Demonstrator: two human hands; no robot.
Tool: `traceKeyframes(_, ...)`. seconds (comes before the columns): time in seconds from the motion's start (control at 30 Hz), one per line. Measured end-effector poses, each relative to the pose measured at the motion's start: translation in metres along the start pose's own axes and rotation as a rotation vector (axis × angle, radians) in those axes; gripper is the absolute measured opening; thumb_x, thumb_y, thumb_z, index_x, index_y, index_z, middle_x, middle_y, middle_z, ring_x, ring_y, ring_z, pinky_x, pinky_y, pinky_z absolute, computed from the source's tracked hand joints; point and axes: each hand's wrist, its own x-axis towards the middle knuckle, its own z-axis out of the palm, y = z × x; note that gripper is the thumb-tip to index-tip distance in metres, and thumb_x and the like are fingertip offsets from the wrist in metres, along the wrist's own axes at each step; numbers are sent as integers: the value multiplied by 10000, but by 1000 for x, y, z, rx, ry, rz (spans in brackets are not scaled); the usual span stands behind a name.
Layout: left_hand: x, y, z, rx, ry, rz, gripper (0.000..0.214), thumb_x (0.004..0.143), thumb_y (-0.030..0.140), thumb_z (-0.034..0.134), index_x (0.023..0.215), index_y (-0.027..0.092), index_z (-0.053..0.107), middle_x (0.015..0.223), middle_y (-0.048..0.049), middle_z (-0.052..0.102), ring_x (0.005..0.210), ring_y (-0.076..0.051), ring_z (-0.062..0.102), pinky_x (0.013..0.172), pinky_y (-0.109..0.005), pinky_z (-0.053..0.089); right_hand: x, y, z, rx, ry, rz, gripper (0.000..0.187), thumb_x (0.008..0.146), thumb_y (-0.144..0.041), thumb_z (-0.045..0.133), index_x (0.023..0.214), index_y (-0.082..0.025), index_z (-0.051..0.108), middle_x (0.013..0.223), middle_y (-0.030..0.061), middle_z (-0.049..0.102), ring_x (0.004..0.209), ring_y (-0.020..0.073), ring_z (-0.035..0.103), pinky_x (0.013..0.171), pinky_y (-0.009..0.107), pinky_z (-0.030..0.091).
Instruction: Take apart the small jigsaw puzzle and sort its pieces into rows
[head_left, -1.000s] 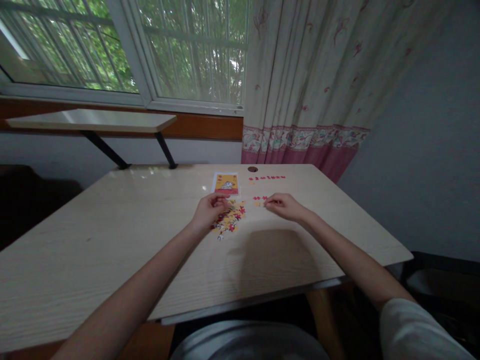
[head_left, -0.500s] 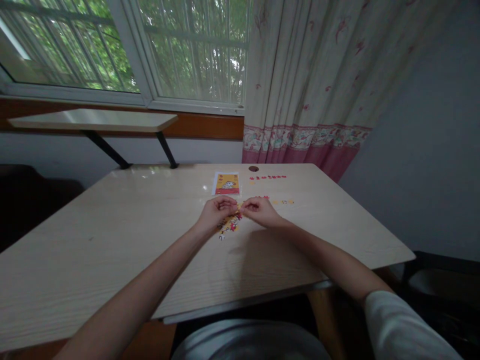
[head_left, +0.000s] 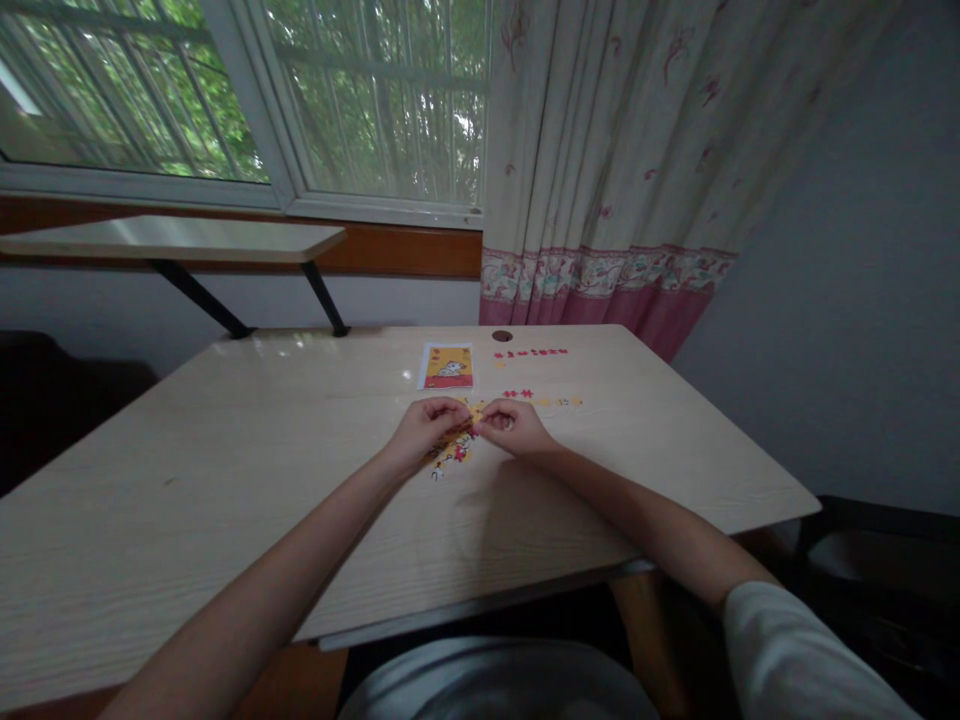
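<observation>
Small jigsaw puzzle pieces [head_left: 459,454] in yellow, red, white and black lie in a loose pile under my hands. My left hand [head_left: 427,430] is closed in a pinch at the pile's upper edge. Facing it, my right hand [head_left: 517,425] also pinches, its fingertips close to those of the left. A yellow puzzle piece [head_left: 476,410] shows between the two sets of fingertips, partly covered by them. Just beyond my right hand lie two red puzzle pieces [head_left: 518,394], with a short row of yellow and white pieces [head_left: 562,402] to their right.
A picture card [head_left: 448,367] with a white animal on yellow and red lies behind the pile. Further back runs a row of red pieces [head_left: 531,353], near a round hole [head_left: 502,336] in the desk [head_left: 300,520]. A raised shelf [head_left: 180,240] stands at the back left.
The view has shifted slightly, so the desk sits a little further left. My right hand has lowered a bit, uncovering more of the red pieces behind it. Both hands still pinch close together.
</observation>
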Motion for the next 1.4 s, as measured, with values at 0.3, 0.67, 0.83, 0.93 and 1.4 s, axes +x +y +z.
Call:
traceKeyframes(0.3,-1,4,-1,-24,1,-106,150,483,254,671,557,136,614,544,-13,604,476,-100,504,477,-217,376,0,-1,-13,-434,-63,-424,279,830,-397,551,1043,-241,643,825,54,665,796,177,588,771,309,423)
traceKeyframes(0.67,0,4,-5,8,-83,-89,199,523,301,710,606,132,646,559,-22,617,475,-90,495,484,-218,375,2,-2,-20,-549,14,-698,236,843,-356,560,982,-187,649,840,57,689,776,150,608,720,286,421)
traceKeyframes(0.83,7,-1,-19,84,40,11,277,594,380,693,708,133,642,608,-25,622,502,-109,524,493,-231,399,4,-9,-43,-617,160,-629,247,845,-355,561,1004,-188,646,829,51,683,775,154,597,729,304,406)
traceKeyframes(0.93,12,-2,-35,361,127,66,231,673,359,607,725,137,639,628,-36,629,521,-122,532,483,-232,386,8,-6,-62,-643,314,-584,246,843,-358,563,1009,-197,648,817,44,683,766,157,596,746,314,411)
traceKeyframes(1.4,20,-3,-69,1297,-104,273,362,804,397,441,898,150,689,893,-110,663,772,-206,599,694,-287,438,12,2,-95,-791,401,-514,252,859,-378,539,1021,-217,647,852,35,696,832,161,610,818,332,371)
